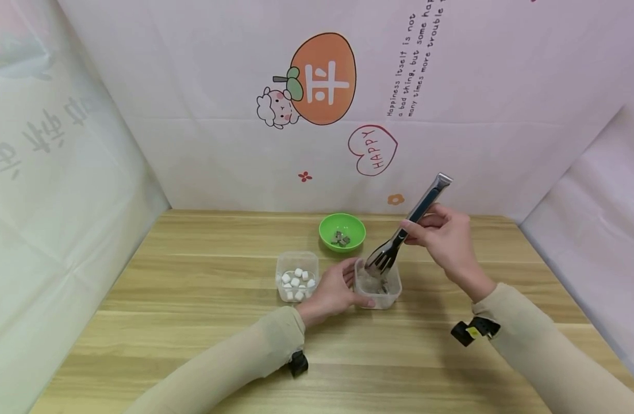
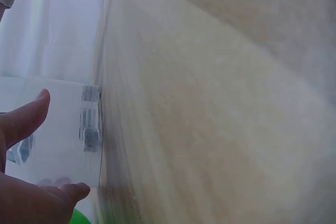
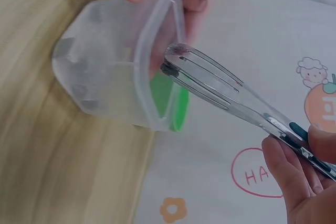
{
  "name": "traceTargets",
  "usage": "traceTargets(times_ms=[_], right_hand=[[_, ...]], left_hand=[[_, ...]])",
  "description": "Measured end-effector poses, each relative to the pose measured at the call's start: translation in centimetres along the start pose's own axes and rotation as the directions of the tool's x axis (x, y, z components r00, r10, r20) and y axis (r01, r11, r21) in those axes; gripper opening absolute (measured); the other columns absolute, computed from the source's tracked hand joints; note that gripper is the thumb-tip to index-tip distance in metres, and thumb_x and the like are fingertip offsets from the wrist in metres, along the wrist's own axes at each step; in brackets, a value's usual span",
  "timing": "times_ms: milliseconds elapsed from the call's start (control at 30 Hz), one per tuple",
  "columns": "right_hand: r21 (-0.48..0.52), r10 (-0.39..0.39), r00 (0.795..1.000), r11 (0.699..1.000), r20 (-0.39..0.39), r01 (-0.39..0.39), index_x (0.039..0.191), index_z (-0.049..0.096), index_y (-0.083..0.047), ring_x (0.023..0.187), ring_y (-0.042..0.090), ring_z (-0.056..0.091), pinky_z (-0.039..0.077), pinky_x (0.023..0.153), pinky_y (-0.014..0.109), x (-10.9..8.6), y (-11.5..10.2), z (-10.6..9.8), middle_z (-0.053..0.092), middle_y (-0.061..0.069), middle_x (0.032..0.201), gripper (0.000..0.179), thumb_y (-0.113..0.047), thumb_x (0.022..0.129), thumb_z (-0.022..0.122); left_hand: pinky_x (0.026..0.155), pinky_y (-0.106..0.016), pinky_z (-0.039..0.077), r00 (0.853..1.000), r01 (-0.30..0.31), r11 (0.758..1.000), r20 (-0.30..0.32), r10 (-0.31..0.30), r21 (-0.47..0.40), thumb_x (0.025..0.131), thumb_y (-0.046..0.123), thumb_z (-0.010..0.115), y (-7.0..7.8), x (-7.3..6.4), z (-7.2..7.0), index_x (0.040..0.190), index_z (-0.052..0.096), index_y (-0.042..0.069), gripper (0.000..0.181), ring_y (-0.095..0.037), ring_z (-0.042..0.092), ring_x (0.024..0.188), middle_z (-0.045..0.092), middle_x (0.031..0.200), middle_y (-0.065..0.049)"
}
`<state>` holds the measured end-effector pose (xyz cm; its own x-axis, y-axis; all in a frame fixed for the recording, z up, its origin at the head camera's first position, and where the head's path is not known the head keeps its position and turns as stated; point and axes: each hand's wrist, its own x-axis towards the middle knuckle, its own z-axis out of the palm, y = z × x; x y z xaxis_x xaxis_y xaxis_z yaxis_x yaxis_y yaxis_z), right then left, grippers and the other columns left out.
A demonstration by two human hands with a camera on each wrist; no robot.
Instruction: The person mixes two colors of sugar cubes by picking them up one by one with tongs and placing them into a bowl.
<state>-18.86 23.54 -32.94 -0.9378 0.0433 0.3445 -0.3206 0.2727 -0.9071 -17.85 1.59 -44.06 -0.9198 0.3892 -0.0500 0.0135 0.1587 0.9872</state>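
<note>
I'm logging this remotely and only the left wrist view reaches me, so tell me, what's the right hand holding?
Observer: The right hand grips metal tongs; the head view shows it.
Operator: And the green thing at my bottom edge, what's in it?
Observer: That's a green bowl with a few grayish pieces inside.
Operator: What stands just to the left of the left hand?
Observer: A clear box holding small white cubes.

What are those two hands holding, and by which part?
The right hand pinches the tongs by the handle, between thumb and fingers. The left hand holds a clear plastic tub by its outer walls.
</note>
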Motion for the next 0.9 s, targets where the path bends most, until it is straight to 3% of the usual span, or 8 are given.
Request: traceTargets(times_ms=[433, 900], right_hand=[[0.110, 0.082, 0.996, 0.991, -0.026, -0.079, 0.109, 0.062, 0.012, 0.070, 0.019, 0.076, 0.067, 0.070, 0.035, 2.4, -0.8, 0.3, 0.078, 0.010, 0.085, 0.030, -0.003, 0.092, 0.081], [0.045, 0.109, 0.988, 0.993, -0.105, -0.105, 0.112, 0.066, 0.007, 0.070, 0.022, 0.077, 0.067, 0.071, 0.037, 5.7, -0.3, 3.1, 0.077, 0.008, 0.086, 0.031, -0.008, 0.091, 0.084]], left_hand=[[0.121, -0.036, 0.039, 1.000, -0.002, 1.000, -0.005, 0.002, -0.006, 0.069, -0.007, 0.094, 0.0, 0.0, 0.1, 0.158, 0.039, -0.002, 0.105, -0.031, 0.047, 0.145, 0.048, 0.160, -0.014], [0.121, -0.038, 0.040, 1.000, -0.009, 1.000, -0.006, 0.009, -0.002, 0.068, -0.006, 0.096, -0.3, 0.1, 0.0, 0.156, 0.043, -0.002, 0.103, -0.033, 0.048, 0.144, 0.051, 0.156, -0.016]])
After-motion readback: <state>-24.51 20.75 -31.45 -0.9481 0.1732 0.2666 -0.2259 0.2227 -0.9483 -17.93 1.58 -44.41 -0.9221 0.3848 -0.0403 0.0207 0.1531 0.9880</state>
